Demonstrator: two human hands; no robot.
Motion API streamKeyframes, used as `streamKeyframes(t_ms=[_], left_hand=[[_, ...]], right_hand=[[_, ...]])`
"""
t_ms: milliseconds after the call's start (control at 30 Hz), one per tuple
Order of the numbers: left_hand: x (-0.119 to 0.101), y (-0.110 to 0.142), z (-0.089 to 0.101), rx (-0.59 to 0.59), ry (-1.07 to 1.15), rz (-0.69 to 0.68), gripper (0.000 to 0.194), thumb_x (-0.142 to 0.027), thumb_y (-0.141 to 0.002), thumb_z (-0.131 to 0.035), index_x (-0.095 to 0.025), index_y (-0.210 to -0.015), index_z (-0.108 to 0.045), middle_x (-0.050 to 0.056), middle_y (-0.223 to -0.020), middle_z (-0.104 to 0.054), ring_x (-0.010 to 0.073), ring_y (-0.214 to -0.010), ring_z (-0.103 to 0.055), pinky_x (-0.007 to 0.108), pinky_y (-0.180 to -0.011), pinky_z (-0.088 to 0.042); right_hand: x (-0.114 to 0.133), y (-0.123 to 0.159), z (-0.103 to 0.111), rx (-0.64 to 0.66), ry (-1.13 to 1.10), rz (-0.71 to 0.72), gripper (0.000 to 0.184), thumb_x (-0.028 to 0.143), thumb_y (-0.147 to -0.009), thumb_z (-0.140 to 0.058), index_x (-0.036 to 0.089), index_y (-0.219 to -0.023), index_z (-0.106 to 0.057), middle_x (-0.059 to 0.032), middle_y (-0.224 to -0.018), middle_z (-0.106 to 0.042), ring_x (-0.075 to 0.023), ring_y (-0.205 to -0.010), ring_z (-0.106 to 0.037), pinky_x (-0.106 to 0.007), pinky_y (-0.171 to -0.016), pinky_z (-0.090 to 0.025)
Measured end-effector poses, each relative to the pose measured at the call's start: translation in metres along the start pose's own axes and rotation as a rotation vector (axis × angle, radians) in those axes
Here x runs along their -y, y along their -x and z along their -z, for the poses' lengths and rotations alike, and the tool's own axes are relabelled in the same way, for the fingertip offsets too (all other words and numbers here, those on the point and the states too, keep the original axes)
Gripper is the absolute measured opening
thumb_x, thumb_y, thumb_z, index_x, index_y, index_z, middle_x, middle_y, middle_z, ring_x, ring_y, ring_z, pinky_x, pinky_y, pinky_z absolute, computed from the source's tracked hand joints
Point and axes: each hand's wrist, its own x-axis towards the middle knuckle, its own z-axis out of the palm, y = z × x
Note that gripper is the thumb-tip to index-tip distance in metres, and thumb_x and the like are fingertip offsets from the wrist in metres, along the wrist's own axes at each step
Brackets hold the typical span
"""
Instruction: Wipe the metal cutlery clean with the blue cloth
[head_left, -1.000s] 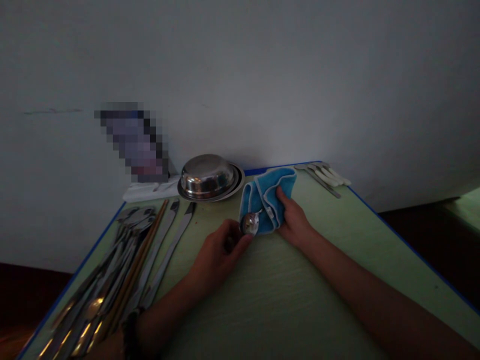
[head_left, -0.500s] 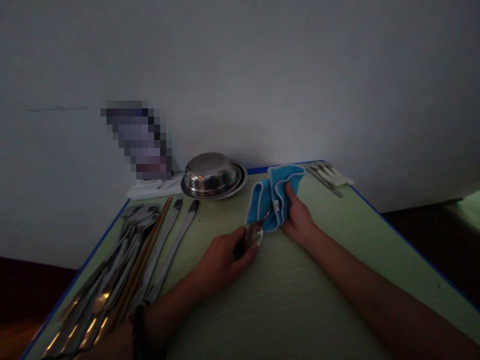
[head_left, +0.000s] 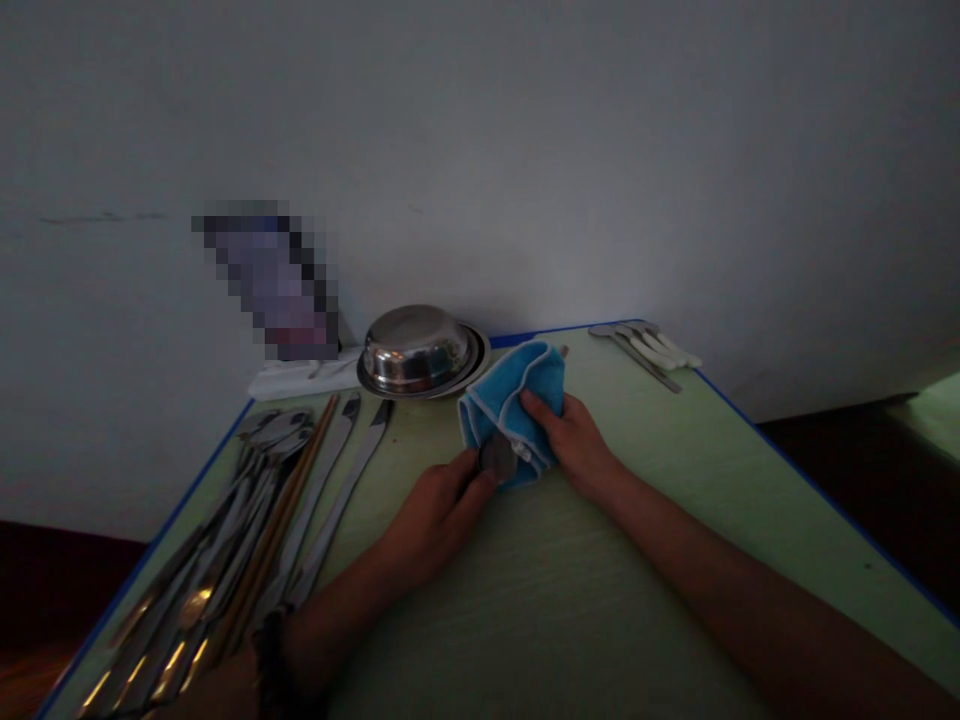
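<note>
My left hand (head_left: 439,515) pinches a metal spoon (head_left: 496,458) by its round bowl, thumb on top. Folded around the spoon's handle is a blue cloth (head_left: 499,385) with pale edging. My right hand (head_left: 574,435) is closed on that cloth, thumb pressed on its front; a small tip of the handle pokes out at the cloth's far upper right. Most of the handle is hidden inside the folds. Both hands are held over the middle of the green table (head_left: 480,620).
Metal spoons (head_left: 277,430), wooden chopsticks (head_left: 300,470) and two table knives (head_left: 352,485) lie on the left. An upturned steel bowl (head_left: 416,345) rests at the back beside a blurred upright object (head_left: 270,285). Several utensils with white handles (head_left: 667,350) lie back right, against the wall.
My right hand and the cloth have moved left and slightly down, closer to the spoon's bowl. The bowl has turned in my left hand and now looks darker.
</note>
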Motion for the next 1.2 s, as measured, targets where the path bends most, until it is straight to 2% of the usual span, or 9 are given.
streamKeyframes(t_ms=[133,233,333,533,667,800,933,1067,1200], left_hand=[[0.0,0.001,0.002,0.034,0.049,-0.031,0.023,-0.03,-0.085,-0.036,-0.017,-0.076,-0.052,-0.005,-0.055,-0.045,0.0109,-0.049,-0.042,0.021,-0.047,-0.032],[0.0,0.002,0.003,0.043,0.045,-0.066,0.021,-0.027,-0.085,-0.037,-0.017,-0.073,-0.051,-0.005,-0.056,-0.044,0.0102,-0.05,-0.042,0.021,-0.048,-0.032],[0.001,0.003,0.003,0.037,0.054,-0.074,0.021,-0.028,-0.086,-0.037,-0.017,-0.074,-0.05,-0.005,-0.056,-0.045,0.0096,-0.05,-0.042,0.02,-0.049,-0.032],[0.005,0.004,0.0,-0.025,0.09,-0.033,0.026,-0.035,-0.089,-0.032,-0.017,-0.076,-0.046,-0.005,-0.055,-0.044,0.009,-0.049,-0.041,0.021,-0.047,-0.032],[0.006,0.005,-0.003,-0.116,0.139,-0.022,0.027,-0.036,-0.089,-0.031,-0.018,-0.073,-0.043,-0.005,-0.057,-0.044,0.0088,-0.049,-0.041,0.021,-0.046,-0.033],[0.007,0.005,-0.005,-0.195,0.273,-0.017,0.028,-0.039,-0.089,-0.03,-0.018,-0.071,-0.04,-0.006,-0.055,-0.041,0.0082,-0.046,-0.04,0.02,-0.043,-0.032],[0.008,0.003,-0.007,-0.257,0.397,0.022,0.031,-0.043,-0.088,-0.03,-0.019,-0.07,-0.037,-0.007,-0.052,-0.035,0.0073,-0.043,-0.037,0.019,-0.039,-0.03],[0.004,0.002,-0.008,-0.233,0.376,0.042,0.029,-0.04,-0.089,-0.028,-0.019,-0.072,-0.038,-0.008,-0.052,-0.035,0.0073,-0.042,-0.036,0.018,-0.039,-0.03],[0.002,0.002,-0.006,-0.185,0.262,0.037,0.031,-0.039,-0.089,-0.026,-0.02,-0.069,-0.037,-0.007,-0.051,-0.037,0.0085,-0.043,-0.038,0.02,-0.041,-0.031]], right_hand=[[0.003,-0.012,0.01,-0.191,-0.212,-0.041,0.027,0.042,-0.069,-0.061,0.018,-0.083,-0.062,-0.0017,-0.078,-0.069,-0.0156,-0.072,-0.063,-0.029,-0.07,-0.049],[0.009,-0.018,0.019,-0.3,-0.271,-0.052,0.02,0.036,-0.07,-0.062,0.018,-0.079,-0.062,-0.0015,-0.076,-0.07,-0.0165,-0.074,-0.064,-0.029,-0.07,-0.051],[0.013,-0.019,0.022,-0.324,-0.296,-0.062,0.015,0.033,-0.072,-0.06,0.019,-0.078,-0.062,-0.0013,-0.077,-0.07,-0.0166,-0.076,-0.064,-0.03,-0.071,-0.052],[0.012,-0.019,0.022,-0.259,-0.289,-0.09,0.018,0.032,-0.071,-0.062,0.018,-0.083,-0.063,-0.0021,-0.078,-0.07,-0.0171,-0.076,-0.065,-0.032,-0.072,-0.053],[0.016,-0.021,0.032,-0.137,-0.229,-0.108,0.021,0.032,-0.068,-0.065,0.017,-0.084,-0.064,-0.0026,-0.075,-0.071,-0.0174,-0.069,-0.065,-0.032,-0.068,-0.053],[0.027,-0.02,0.047,0.04,-0.064,-0.133,0.022,0.031,-0.068,-0.065,0.015,-0.083,-0.065,-0.0031,-0.07,-0.07,-0.0161,-0.057,-0.064,-0.031,-0.059,-0.053],[0.036,-0.018,0.06,0.168,0.054,-0.228,0.02,0.028,-0.068,-0.065,0.013,-0.08,-0.066,-0.0046,-0.069,-0.07,-0.0147,-0.055,-0.063,-0.028,-0.055,-0.052],[0.046,-0.015,0.072,0.29,0.203,-0.285,0.018,0.03,-0.066,-0.066,0.013,-0.072,-0.066,-0.004,-0.065,-0.069,-0.0121,-0.05,-0.061,-0.024,-0.05,-0.049],[0.058,-0.007,0.076,0.588,0.497,-0.337,0.019,0.033,-0.067,-0.063,0.015,-0.064,-0.065,-0.0015,-0.061,-0.067,-0.0094,-0.046,-0.057,-0.02,-0.047,-0.046]])
